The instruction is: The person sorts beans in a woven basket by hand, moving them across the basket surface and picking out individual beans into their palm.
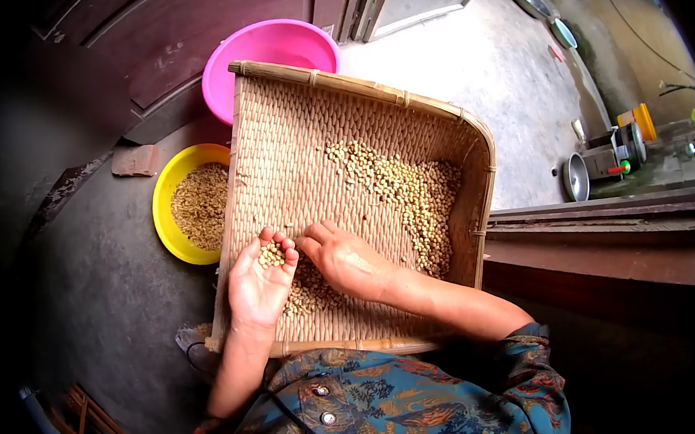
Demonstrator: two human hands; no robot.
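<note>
A wide woven basket [278, 141] with a bamboo rim lies in front of me. Small pale beans [427, 203] are spread along its right side, and more lie under my hands. My left hand [263, 283], palm up and cupped, holds several beans over the basket's left part. Just right of it is my right hand [338, 258], palm down, its fingers bent together close to the left fingertips. Whatever the right fingertips may hold is hidden.
Left of the basket, a yellow basin [166, 222] holds brownish grains or beans. Behind is a pink basin [270, 38]. A brick [135, 161] lies near the wall. Metal bowls [576, 177] and other household items stand at the right, beyond a wooden ledge [608, 251].
</note>
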